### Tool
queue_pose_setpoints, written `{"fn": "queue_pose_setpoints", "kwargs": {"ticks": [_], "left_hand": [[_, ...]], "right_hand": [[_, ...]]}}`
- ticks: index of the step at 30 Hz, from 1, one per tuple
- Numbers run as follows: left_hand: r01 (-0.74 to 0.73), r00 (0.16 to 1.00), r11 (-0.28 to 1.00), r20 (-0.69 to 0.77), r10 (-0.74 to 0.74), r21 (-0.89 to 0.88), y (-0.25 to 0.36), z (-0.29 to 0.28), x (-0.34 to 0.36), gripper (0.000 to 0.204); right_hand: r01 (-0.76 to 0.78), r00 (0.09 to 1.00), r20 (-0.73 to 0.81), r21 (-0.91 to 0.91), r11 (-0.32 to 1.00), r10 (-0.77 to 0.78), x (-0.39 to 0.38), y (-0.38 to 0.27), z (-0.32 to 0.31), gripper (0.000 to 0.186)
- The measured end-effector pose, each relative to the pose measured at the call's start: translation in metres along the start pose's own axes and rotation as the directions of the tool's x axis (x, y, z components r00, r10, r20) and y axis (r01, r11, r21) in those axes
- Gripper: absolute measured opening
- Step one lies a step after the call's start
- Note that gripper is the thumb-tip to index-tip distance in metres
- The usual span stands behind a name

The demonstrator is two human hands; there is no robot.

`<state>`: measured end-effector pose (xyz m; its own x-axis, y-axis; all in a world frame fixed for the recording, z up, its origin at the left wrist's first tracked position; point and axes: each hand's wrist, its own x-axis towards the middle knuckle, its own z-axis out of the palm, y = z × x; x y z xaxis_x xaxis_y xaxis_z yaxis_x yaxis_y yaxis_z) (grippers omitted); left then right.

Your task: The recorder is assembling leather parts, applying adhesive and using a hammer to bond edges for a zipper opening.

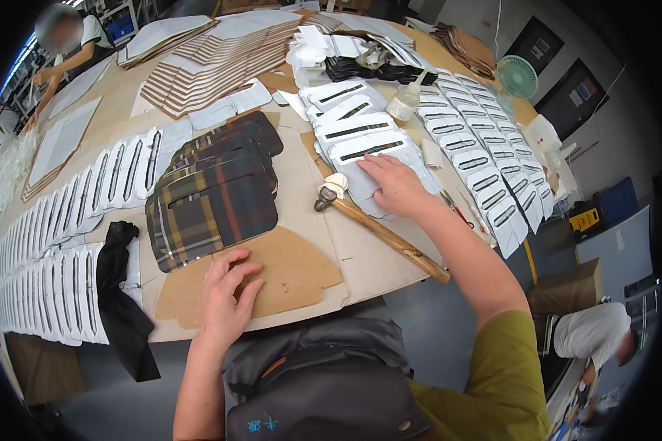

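My left hand [229, 292] hovers over or rests on a brown cardboard template [298, 268] at the table's near edge; its fingers are loosely bent and apart, holding nothing. Just beyond it lies a stack of plaid fabric panels [213, 198] with rounded corners and slits. My right hand [396, 184] lies with outstretched fingers on the top piece of a stack of pale grey panels [349, 176], each with a white-framed dark slot. Between the hands, a hammer [386, 237] with a wooden handle points toward the near edge.
A glue bottle [404, 101] stands beyond my right hand. Rows of slotted white panels [485, 165] cover the right side, with more rows [66, 287] on the left. Black cloth [121, 287] hangs over the near edge. Stacked brown-edged sheets [221, 70] and a green fan [517, 76] are farther off.
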<state>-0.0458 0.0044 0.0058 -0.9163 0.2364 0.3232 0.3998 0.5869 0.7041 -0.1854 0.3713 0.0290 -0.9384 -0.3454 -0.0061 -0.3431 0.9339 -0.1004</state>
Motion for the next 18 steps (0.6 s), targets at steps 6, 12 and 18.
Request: {"fn": "queue_pose_setpoints", "kwargs": {"ticks": [6, 12, 18], "left_hand": [[0.067, 0.998, 0.990, -0.001, -0.067, -0.126, -0.003, 0.002, 0.001, 0.022], [0.163, 0.985, 0.944, -0.008, -0.172, -0.286, -0.001, -0.004, -0.005, 0.015], [0.296, 0.910, -0.217, 0.344, -0.232, -0.930, 0.006, -0.012, 0.000, 0.051]], "right_hand": [[-0.251, 0.870, -0.138, 0.702, 0.666, 0.473, 0.003, 0.071, 0.007, 0.033], [0.335, 0.696, -0.566, 0.800, 0.497, 0.442, -0.044, -0.013, -0.087, 0.033], [0.521, 0.853, -0.280, 0.509, 0.685, -0.440, -0.080, -0.166, -0.061, 0.040]]}}
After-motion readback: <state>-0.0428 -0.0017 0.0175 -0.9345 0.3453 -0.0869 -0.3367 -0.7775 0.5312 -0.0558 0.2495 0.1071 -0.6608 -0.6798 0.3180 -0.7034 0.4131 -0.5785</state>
